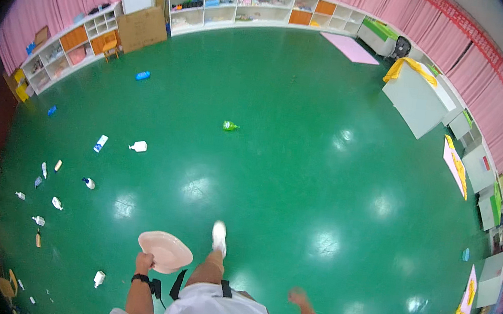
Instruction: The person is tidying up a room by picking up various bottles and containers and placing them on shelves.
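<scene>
My left hand [144,263] grips the rim of a pale pink plastic basin [165,251], which hangs tilted beside my left leg. Nothing shows inside the basin. Out to the right, my right hand [298,296] is smeared by motion, and its fingers cannot be made out. A white shoe [219,238] of mine is stretched forward on the green floor. Nearest to the basin on the floor lie a white bottle [99,279] and a white bottle with a dark cap [89,183]. Farther ahead lies a green pump bottle [229,126].
Several bottles and packs are scattered on the left, among them a white pump bottle [139,146], a blue-white pack [101,143] and a blue bottle [143,75]. White shelves [237,8] line the far wall. At right stand a white table [415,104] with yellow cloth and a pink mat [461,305].
</scene>
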Demonstrator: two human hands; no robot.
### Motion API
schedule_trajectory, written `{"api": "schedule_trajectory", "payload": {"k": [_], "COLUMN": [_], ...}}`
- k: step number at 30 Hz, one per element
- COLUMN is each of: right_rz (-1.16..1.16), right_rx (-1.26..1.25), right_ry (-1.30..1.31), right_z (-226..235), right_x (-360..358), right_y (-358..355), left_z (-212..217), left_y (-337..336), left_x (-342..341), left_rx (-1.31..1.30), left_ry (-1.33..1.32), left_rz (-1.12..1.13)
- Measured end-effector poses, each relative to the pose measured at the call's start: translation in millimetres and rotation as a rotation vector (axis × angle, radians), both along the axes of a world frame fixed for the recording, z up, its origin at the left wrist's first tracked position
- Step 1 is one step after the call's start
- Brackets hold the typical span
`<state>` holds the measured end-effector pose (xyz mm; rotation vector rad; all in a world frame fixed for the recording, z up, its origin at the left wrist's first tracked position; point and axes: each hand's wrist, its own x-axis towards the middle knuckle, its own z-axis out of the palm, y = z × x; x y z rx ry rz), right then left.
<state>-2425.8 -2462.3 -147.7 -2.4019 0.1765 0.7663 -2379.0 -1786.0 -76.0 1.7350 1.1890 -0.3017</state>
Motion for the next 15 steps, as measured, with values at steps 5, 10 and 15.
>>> {"api": "schedule_trajectory", "payload": {"k": [5, 10, 15], "right_rz": [0.161, -0.177, -0.758], "right_rx": [0.078, 0.511, 0.534], "right_ry": [0.006, 0.076, 0.543], "right_z": [-28.0, -53.4, 14.1], "right_x": [179.9, 295.6, 471.1], "right_y": [-21.0, -39.9, 6.2], "left_z": [-9.0, 4.0, 21.6], "left_y": [-7.9, -28.3, -55.6], "left_x": [173.3, 380.4, 606.1], "left_rx": [0.049, 0.098, 0.06], "left_ry": [0.064, 0.053, 0.084], "left_rz": [0.021, -0.114, -0.194]}}
